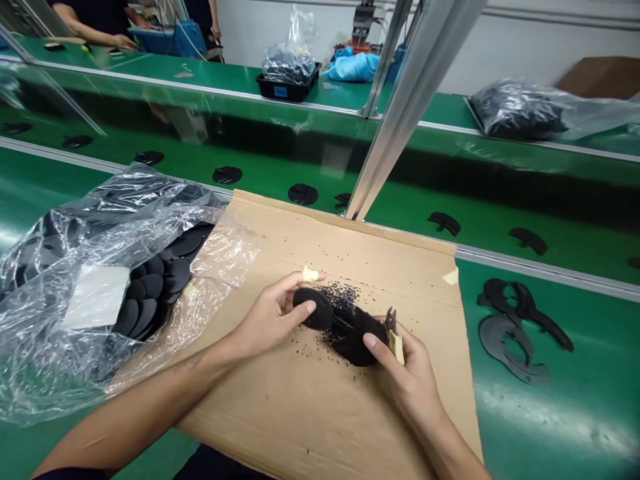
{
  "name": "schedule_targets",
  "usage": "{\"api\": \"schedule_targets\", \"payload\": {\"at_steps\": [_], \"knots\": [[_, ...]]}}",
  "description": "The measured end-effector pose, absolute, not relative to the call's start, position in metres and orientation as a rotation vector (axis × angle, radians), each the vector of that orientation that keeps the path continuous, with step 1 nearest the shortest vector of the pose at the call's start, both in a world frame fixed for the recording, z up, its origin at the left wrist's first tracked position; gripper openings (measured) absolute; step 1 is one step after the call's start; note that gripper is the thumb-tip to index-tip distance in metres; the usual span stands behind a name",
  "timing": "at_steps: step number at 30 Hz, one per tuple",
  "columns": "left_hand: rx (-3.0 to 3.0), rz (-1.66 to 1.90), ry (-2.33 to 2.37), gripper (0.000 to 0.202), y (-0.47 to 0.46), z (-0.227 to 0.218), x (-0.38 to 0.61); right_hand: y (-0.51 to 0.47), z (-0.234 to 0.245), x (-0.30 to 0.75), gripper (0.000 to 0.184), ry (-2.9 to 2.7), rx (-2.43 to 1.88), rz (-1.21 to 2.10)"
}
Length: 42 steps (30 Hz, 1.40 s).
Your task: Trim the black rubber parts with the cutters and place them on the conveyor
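My left hand (280, 303) pinches a round black disc (313, 308) between thumb and fingers, and yellow tape wraps one fingertip. In my right hand (407, 360) is a larger black plastic part (361, 337), flat with a curved edge, held under the thumb. The same hand also carries a pair of small nippers (392, 321), their jaws pointing up and a yellow handle showing by the fingers. Both hands are over a cardboard sheet (280, 407). Many tiny black scraps (343, 295) lie scattered on it around the parts.
At left, a clear plastic bag (45, 320) holds many black discs (153, 287). Curved black parts (507, 337) lie right of the cardboard. Beyond a metal post (395, 127), black parts line a green belt (265, 190). A black bin (285, 90) and co-workers are farther back.
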State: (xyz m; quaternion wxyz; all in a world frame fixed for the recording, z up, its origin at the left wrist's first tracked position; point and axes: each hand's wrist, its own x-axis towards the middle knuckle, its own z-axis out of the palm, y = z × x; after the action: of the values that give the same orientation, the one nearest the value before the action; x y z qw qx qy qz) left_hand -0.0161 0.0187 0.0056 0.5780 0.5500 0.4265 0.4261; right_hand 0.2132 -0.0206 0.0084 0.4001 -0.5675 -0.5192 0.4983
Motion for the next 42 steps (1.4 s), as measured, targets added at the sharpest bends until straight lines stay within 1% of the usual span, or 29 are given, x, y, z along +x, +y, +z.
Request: {"api": "schedule_targets", "payload": {"at_steps": [2,3,7,13,17,21,26,29,33,35,39,42], "knots": [[1.232,0.950,0.966,0.045,0.016,0.004,-0.013,-0.020,0.011,0.211,0.036,-1.307,-1.410,1.291],[1.234,0.934,0.960,0.044,0.014,0.003,-0.012,-0.020,0.013,0.210,0.036,-1.309,-1.397,1.312],[1.466,0.974,1.015,0.030,0.004,-0.004,-0.004,-0.022,0.017,0.206,0.036,-1.378,-1.366,1.385],[1.966,1.143,1.039,0.020,0.001,-0.006,0.000,-0.024,0.015,0.205,0.040,-1.466,-1.332,1.383],[2.135,1.281,0.989,0.022,0.001,-0.006,0.003,-0.024,0.013,0.205,0.038,-1.460,-1.328,1.322],[2.244,1.320,1.012,0.024,-0.002,-0.007,0.005,-0.024,0.012,0.205,0.035,-1.451,-1.335,1.273],[2.132,1.269,1.028,0.023,-0.003,-0.007,0.006,-0.024,0.011,0.203,0.040,-1.426,-1.313,1.351],[2.051,1.215,1.032,0.027,-0.003,-0.008,0.007,-0.024,0.012,0.201,0.042,-1.415,-1.312,1.368],[1.918,1.071,1.015,0.034,-0.003,-0.009,0.007,-0.024,0.014,0.201,0.037,-1.413,-1.341,1.341],[1.857,0.998,0.993,0.031,-0.004,-0.010,0.008,-0.026,0.015,0.201,0.034,-1.423,-1.341,1.333],[1.769,0.927,0.980,0.018,-0.006,-0.009,0.009,-0.027,0.015,0.201,0.032,-1.468,-1.336,1.320],[1.805,0.969,0.989,0.019,-0.006,-0.008,0.008,-0.027,0.014,0.203,0.030,-1.530,-1.331,1.230]]}}
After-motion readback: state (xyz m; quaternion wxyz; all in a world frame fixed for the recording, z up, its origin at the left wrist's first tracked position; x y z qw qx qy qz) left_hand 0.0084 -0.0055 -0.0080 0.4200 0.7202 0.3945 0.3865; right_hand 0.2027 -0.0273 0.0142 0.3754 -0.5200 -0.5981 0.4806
